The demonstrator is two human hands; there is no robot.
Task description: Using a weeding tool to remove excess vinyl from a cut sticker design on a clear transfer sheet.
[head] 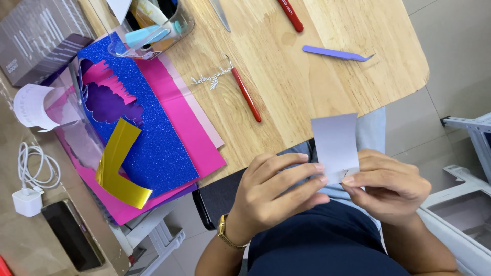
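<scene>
We look down on a pale wooden table with a rounded corner, set over a grey tiled floor. Across its left part lies a stack of craft sheets: a large blue glitter sheet on top of bright pink paper sheets, with a curled strip of shiny gold foil card resting on the blue. Further right lie a red-handled weeding tool with a small silvery cut-out leaf at its tip, and purple tweezers near the far edge. A clear tub of tools stands at the top, and a white charger with coiled cable and a dark phone sit on the side counter.

Off the table edge, over our lap, we hold a small pale lilac rectangle of thin paper, upright and slightly curved. We judge it light, floppy and easy to crease or tear, so it is best pinched near its lower edge, where both hands meet it now.

Our left hand, with a gold wristwatch, is curled with fingertips pressed on the paper's lower left corner. Our right hand is folded, its thumb and forefinger pinching the lower right corner. Both are grasping the paper.
</scene>
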